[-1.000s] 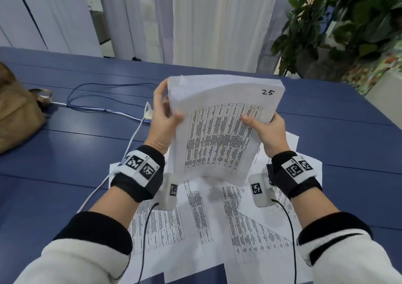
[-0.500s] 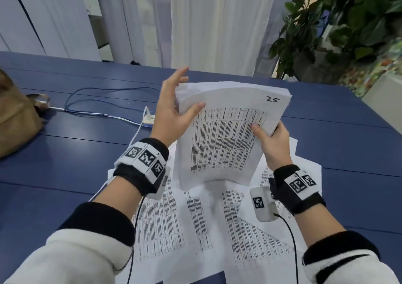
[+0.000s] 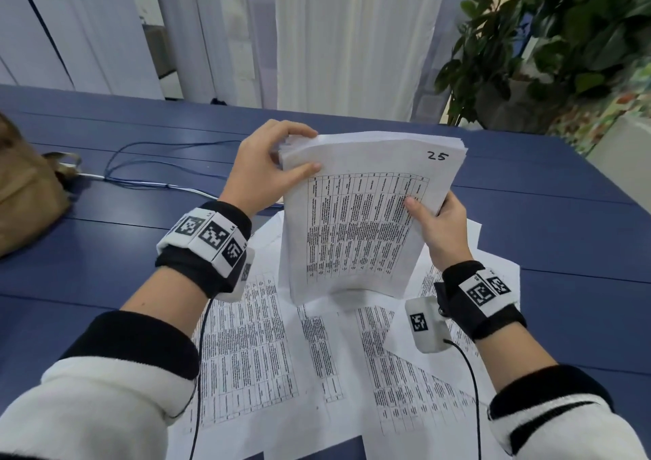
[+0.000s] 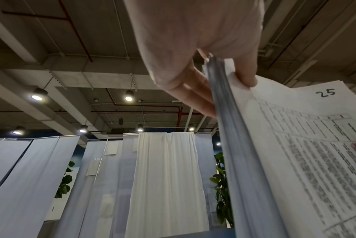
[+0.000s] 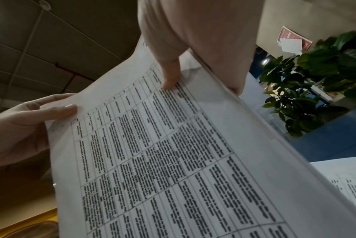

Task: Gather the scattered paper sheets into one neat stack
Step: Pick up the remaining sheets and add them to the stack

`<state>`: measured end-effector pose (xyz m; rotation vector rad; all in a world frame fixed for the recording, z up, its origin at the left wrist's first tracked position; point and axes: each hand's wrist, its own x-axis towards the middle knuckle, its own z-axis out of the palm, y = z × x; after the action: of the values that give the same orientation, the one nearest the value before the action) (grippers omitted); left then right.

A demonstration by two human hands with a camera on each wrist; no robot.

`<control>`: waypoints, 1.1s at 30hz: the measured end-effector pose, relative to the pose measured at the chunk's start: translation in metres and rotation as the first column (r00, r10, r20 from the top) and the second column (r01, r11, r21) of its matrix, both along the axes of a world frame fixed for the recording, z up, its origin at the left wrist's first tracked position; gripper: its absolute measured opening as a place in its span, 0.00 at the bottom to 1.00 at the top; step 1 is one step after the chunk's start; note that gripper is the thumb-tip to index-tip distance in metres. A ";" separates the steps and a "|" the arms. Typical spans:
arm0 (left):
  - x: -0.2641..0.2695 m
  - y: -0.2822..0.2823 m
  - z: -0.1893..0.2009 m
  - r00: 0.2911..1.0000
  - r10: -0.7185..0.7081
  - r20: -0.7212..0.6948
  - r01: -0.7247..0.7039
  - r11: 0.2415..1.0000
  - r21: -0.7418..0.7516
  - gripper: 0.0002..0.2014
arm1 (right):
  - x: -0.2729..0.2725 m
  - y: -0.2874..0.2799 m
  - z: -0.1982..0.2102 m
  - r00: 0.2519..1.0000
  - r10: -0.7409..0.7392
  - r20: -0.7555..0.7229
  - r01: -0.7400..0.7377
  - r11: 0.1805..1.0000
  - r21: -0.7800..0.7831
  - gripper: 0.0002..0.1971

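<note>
A thick stack of printed sheets [image 3: 355, 220], marked "25" at its top right, stands upright on its lower edge over loose sheets [image 3: 253, 354] spread on the blue table [image 3: 105, 255]. My left hand [image 3: 278, 167] grips the stack's top left corner, thumb on the front page and fingers curled over the top edge. In the left wrist view the stack [image 4: 285, 161] sits between thumb and fingers of that hand [image 4: 219, 80]. My right hand [image 3: 433, 223] holds the stack's right edge, thumb on the front and fingers behind; the right wrist view shows the page [image 5: 173, 153] under its thumb [image 5: 169, 77].
A brown bag [image 3: 24, 192] lies at the table's left edge. Blue and white cables [image 3: 148, 174] run across the table behind my left hand. A potted plant [image 3: 549, 44] stands beyond the far right corner. White curtains [image 3: 345, 37] hang behind the table.
My left hand, which had spread open beside the stack's left edge half a second ago, has closed on its top left corner. The stack stands slightly lower and nearer the table.
</note>
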<state>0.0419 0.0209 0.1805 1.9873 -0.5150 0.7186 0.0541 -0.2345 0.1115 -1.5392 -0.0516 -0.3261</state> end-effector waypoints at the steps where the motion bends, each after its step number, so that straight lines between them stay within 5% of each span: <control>1: 0.000 0.000 -0.001 0.999 0.019 0.031 -0.019 1.000 0.008 0.15 | 0.000 0.000 0.000 1.000 0.000 -0.001 0.000 1.000 0.003 0.12; 8: -0.005 -0.007 -0.014 0.995 0.101 0.009 -0.098 0.980 -0.173 0.15 | -0.001 0.000 0.002 1.000 -0.008 -0.005 0.008 1.000 0.019 0.12; 17: -0.017 -0.042 -0.066 0.972 -0.095 -0.217 -0.034 0.852 -0.522 0.41 | 0.005 0.001 -0.001 0.999 -0.007 -0.052 0.010 0.999 0.050 0.11; 21: -0.014 -0.056 -0.083 0.908 -0.142 -0.393 -0.152 0.764 -0.627 0.30 | 0.005 0.005 0.002 0.998 -0.024 -0.064 0.030 0.995 0.093 0.12; 24: -0.012 -0.058 -0.089 0.870 -0.103 -0.481 -0.238 0.767 -0.595 0.20 | 0.005 0.008 0.004 0.997 -0.035 -0.064 0.043 0.991 0.125 0.10; 30: -0.010 -0.049 -0.068 0.918 -0.123 -0.378 -0.151 0.771 -0.619 0.12 | 0.004 0.000 0.016 0.999 -0.053 0.005 0.051 0.987 0.155 0.08; 33: -0.013 -0.046 -0.060 0.929 -0.149 -0.338 -0.104 0.772 -0.627 0.20 | 0.004 -0.003 0.020 1.000 -0.010 0.018 0.009 0.999 0.040 0.11</control>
<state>0.0289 -0.0248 0.1201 1.4051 -0.0375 0.4005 0.0576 -0.2373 0.1312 -1.4978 -0.0519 -0.3462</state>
